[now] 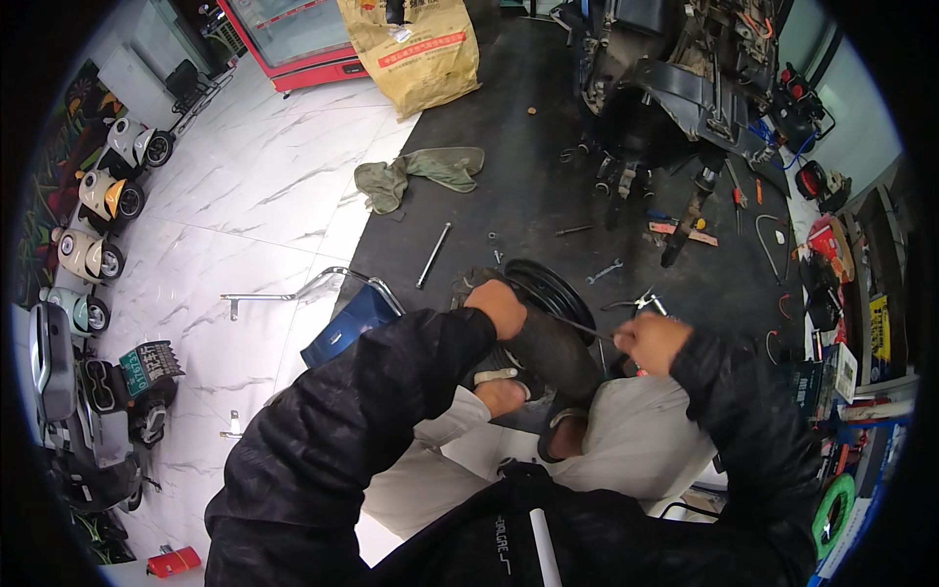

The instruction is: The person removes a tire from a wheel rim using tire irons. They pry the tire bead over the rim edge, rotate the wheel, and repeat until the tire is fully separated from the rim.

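Observation:
A black tyre [559, 360] with a dark round rim [538, 286] lies between my feet on the dark mat. My left hand [496, 308] is closed at the tyre's upper left edge; its fingertips are partly hidden. My right hand [655, 342] grips a thin dark metal lever [587, 330], which reaches left to the rim. Close to the right hand lie pliers [638, 301] and a small spanner [604, 272]. A long chrome wrench [433, 256] rests left of the tyre, and a small bolt [498, 256] lies above it.
A blue part with a chrome bar [342, 328] lies by my left forearm. Beyond are a green cloth [421, 174], a yellow sack [430, 64] and a partly stripped vehicle [675, 88]. Scooters [93, 252] line the left; shelves [875, 323] of goods stand right.

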`<action>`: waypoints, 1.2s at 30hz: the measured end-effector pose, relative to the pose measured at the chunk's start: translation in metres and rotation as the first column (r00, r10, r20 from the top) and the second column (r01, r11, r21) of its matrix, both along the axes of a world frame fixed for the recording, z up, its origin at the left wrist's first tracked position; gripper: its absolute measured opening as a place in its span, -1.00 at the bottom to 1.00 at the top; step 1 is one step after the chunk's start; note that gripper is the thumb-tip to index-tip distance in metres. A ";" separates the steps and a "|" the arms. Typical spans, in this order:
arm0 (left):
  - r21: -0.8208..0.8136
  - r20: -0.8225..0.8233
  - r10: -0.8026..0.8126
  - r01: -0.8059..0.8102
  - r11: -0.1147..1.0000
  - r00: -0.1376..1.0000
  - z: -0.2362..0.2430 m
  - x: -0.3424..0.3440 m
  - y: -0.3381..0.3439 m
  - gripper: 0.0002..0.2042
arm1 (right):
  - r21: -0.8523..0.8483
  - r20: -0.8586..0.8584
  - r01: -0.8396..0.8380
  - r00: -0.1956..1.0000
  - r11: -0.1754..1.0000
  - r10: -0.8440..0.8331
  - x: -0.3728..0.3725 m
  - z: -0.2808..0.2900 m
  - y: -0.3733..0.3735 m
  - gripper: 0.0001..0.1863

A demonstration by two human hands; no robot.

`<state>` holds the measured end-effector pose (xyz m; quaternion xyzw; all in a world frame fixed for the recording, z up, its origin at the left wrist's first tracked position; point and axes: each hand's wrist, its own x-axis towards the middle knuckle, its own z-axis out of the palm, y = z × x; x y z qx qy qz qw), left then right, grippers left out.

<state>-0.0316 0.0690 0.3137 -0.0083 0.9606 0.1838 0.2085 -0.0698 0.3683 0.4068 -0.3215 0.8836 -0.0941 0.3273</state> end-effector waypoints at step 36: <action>-0.179 0.208 -0.154 0.192 0.965 0.966 -0.035 -0.094 0.040 -0.73 | -0.157 -0.321 0.596 0.724 0.788 -0.611 0.111 -0.073 -0.116 -0.71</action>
